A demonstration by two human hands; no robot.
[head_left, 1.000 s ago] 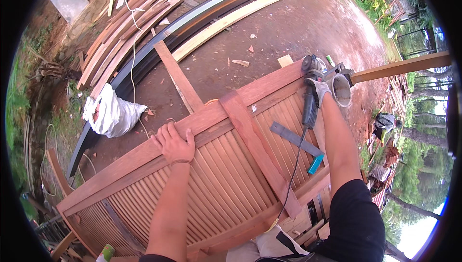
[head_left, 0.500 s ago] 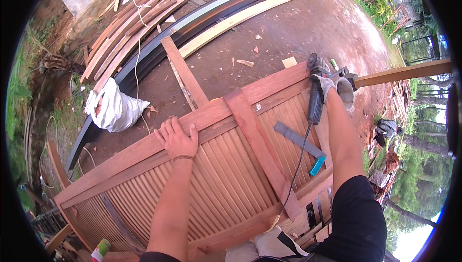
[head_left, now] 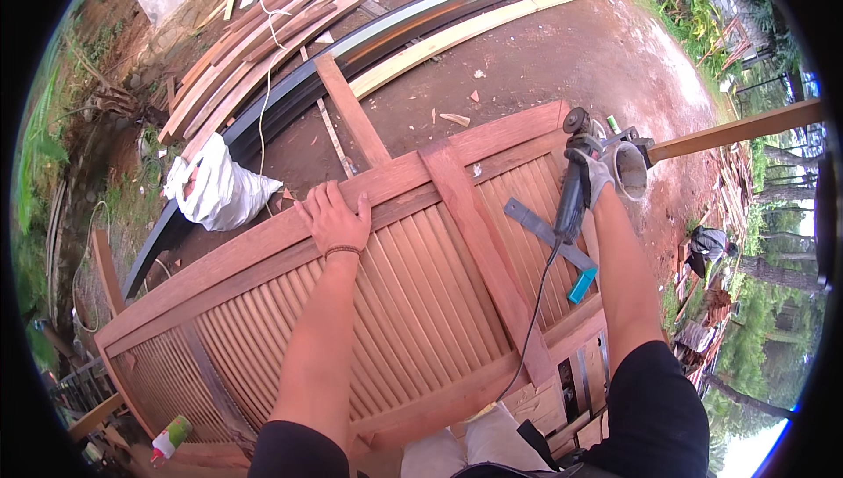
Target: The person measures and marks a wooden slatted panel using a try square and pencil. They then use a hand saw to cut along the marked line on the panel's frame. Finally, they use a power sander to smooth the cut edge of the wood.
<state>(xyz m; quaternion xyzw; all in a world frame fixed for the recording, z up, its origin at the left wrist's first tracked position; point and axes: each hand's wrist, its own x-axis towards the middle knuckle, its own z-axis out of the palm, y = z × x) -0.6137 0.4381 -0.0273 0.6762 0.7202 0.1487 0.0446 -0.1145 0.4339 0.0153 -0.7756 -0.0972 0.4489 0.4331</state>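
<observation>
A slatted wooden shutter door (head_left: 219,281) in reddish wood lies across in front of me. My left hand (head_left: 338,219) rests bare on its far rail, fingers spread over the wood. At the door's right end, my gloved right hand (head_left: 599,176) is wrapped round the dark body of an angle grinder (head_left: 573,197). The grinder's disc (head_left: 576,121) sits by the far right corner; whether it touches the wood I cannot tell. A try square (head_left: 581,285) with a teal handle and grey blade lies on the slats. The grinder's cord (head_left: 532,337) trails toward me over the door.
Beyond the door lie stacked planks (head_left: 255,48), long dark beams (head_left: 290,70) and a white sack (head_left: 219,188). A wooden post (head_left: 738,134) juts in from the right, beside a round, cup-like object (head_left: 630,169). A green-and-white bottle (head_left: 172,436) stands at lower left. Another person (head_left: 708,245) crouches far right.
The grinder has shifted slightly toward me along the door's right end, uncovering the far corner. My left hand stays on the rail. The whole view has shifted a little.
</observation>
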